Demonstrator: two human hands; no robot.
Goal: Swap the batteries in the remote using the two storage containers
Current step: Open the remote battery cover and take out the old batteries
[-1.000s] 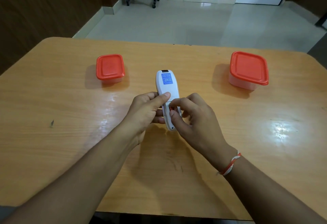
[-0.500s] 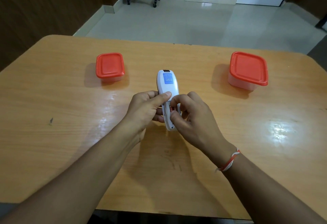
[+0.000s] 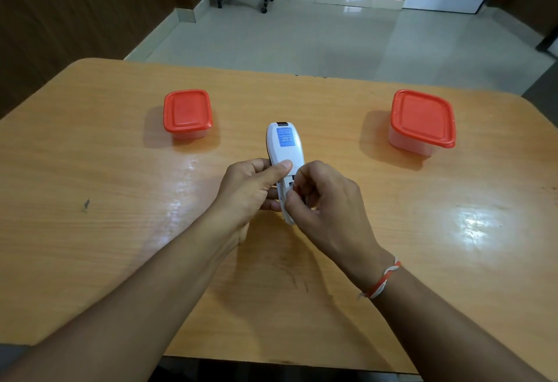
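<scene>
Remote (image 3: 285, 146) gripped by left hand (image 3: 250, 191) — right hand (image 3: 326, 200) pinches its cover; pull gently, boxes lidded either side.

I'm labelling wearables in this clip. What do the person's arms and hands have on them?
Both forearms are bare, with no sleeves or gloves in view. The right hand has a twisted red and white thread band tied round its wrist, with a short loose end. The left hand and its wrist carry nothing. No rings show.

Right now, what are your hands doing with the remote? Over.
Left hand grips remote, back side up. Right hand fingers curled at its battery end. Both red-lidded containers shut, apart on table. Nothing in the way.
</scene>
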